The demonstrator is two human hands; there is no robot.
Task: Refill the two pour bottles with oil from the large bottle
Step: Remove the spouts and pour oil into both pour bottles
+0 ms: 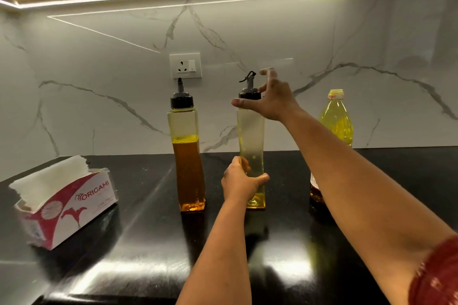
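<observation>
- Standing upright on the black counter [138,205]: near-empty pour bottle [250,136], square and clear, a little yellow oil at its base, black spout cap [249,93] on top.
- Left hand [241,182]: fingers and thumb wrapped round the lower part of that bottle.
- Right hand [272,99]: at the cap, thumb and a fingertip against its rim, other fingers spread and raised above; whether it truly pinches the cap cannot be told.
- Second pour bottle [187,156]: just left of the held bottle, upright, amber oil to about the middle, black spout cap on.
- Large bottle [335,119]: right of the held bottle, behind the right forearm, yellow oil inside, yellow cap on.
- Tissue box [67,208]: well left of the held bottle, red and white, marked ORIGAMI, white sheets standing out.
- Wall socket [185,65]: on the marble backsplash behind the second pour bottle.
</observation>
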